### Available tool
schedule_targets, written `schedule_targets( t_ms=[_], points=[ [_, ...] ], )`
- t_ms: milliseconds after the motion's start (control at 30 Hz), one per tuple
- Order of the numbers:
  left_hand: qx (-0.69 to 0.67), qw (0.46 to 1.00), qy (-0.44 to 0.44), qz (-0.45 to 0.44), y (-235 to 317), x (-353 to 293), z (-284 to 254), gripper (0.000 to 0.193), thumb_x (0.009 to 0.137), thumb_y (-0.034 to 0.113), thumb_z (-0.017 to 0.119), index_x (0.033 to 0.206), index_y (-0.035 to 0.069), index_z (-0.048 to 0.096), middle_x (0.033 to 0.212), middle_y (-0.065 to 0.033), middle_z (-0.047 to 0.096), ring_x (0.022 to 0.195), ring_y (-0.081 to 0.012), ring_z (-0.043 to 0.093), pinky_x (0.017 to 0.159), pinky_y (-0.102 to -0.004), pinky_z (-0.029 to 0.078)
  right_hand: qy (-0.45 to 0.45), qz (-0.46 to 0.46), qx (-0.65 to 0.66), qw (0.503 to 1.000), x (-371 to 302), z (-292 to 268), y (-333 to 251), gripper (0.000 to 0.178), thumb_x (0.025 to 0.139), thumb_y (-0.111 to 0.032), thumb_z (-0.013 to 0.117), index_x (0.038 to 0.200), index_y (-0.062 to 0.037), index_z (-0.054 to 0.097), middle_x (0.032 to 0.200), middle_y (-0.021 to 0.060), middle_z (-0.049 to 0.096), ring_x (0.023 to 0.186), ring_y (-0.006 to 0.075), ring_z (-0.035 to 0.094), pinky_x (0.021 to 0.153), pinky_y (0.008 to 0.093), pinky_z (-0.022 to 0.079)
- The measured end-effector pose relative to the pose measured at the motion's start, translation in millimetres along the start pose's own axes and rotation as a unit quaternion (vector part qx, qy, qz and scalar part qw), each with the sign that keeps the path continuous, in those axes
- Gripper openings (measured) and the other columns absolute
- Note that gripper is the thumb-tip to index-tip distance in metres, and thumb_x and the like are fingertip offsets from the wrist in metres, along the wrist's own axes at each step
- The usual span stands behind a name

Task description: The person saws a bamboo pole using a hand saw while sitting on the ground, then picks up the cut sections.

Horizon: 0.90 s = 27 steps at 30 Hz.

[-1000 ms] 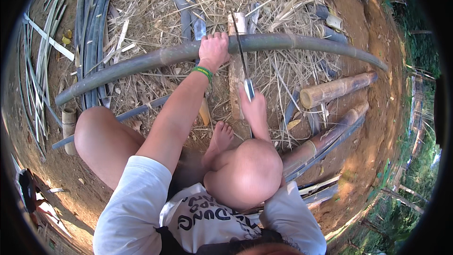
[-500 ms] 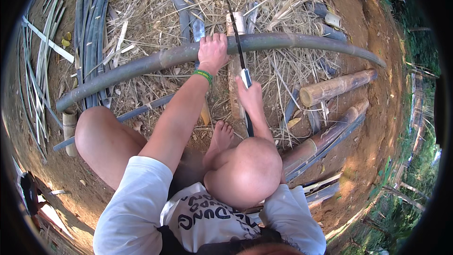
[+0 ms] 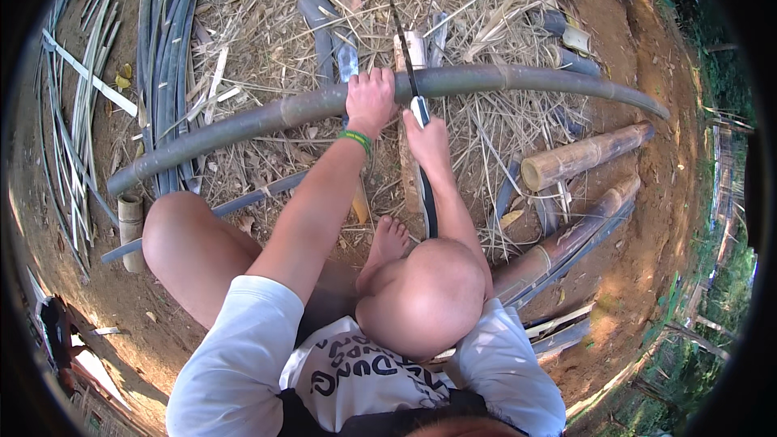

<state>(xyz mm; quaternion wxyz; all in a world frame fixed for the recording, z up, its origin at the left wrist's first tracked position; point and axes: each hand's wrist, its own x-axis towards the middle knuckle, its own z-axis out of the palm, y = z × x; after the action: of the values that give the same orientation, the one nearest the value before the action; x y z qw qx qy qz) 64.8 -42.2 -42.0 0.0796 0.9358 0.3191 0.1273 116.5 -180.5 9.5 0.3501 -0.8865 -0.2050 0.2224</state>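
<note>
My left hand (image 3: 371,103) lies over the pole (image 3: 251,120), its fingers close together and bent across the top, gripping it; a green band (image 3: 356,141) circles that wrist. My right hand (image 3: 428,144) has its fingers wrapped round the handle of the saw (image 3: 420,111). The dark blade crosses the pole just right of my left hand, its tip pointing away from me. The pole runs crosswise in front of me, bowed in this wide view, over a pale length of wood (image 3: 409,154) that points toward me. My bare foot (image 3: 388,240) is near that wood's closer end, beside my right knee (image 3: 433,295). Dry shavings (image 3: 494,113) litter the ground around. To the right lies a tan bamboo piece (image 3: 584,158); to the left, a bundle of dark strips (image 3: 166,65) passes beneath the pole.
</note>
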Motion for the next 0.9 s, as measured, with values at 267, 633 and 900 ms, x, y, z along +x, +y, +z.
schedule_targets(
  t_ms=[267, 633, 900],
  points=[
    [0.008, 1.000, 0.013, 0.014, -1.7, -0.8, -0.8, 0.048, 0.072, 0.030, 0.085, 0.108, 0.008, 0.062, 0.102, -0.0097, 0.070, 0.100, -0.0305, 0.071, 0.093, -0.0451, 0.052, -0.091, 0.103, 0.003, 0.990, -148.9, -55.9, 64.0, 0.049, 0.095, -0.041, 0.071, 0.084, 0.0071, 0.071, 0.068, 0.0269, 0.066, 0.070, 0.0397, 0.074, 0.063, 0.0497, 0.053],
    [0.001, 0.999, -0.033, -0.002, -13.9, 4.0, -6.0, 0.053, 0.073, 0.035, 0.086, 0.111, 0.009, 0.061, 0.108, -0.0108, 0.070, 0.103, -0.0321, 0.072, 0.094, -0.0465, 0.053, -0.018, 0.024, 0.024, 0.999, -83.6, -12.1, 37.4, 0.047, 0.096, -0.038, 0.071, 0.084, 0.0080, 0.071, 0.071, 0.0288, 0.067, 0.072, 0.0458, 0.072, 0.065, 0.0503, 0.053],
    [-0.031, 0.998, -0.051, 0.003, -5.2, 4.8, -10.2, 0.051, 0.074, 0.032, 0.086, 0.112, 0.007, 0.062, 0.110, -0.0120, 0.072, 0.104, -0.0313, 0.072, 0.095, -0.0458, 0.054, -0.043, 0.046, -0.002, 0.998, -79.2, -28.6, 30.9, 0.048, 0.095, -0.037, 0.070, 0.084, 0.0097, 0.069, 0.070, 0.0321, 0.064, 0.075, 0.0498, 0.071, 0.065, 0.0524, 0.052]
  ],
)
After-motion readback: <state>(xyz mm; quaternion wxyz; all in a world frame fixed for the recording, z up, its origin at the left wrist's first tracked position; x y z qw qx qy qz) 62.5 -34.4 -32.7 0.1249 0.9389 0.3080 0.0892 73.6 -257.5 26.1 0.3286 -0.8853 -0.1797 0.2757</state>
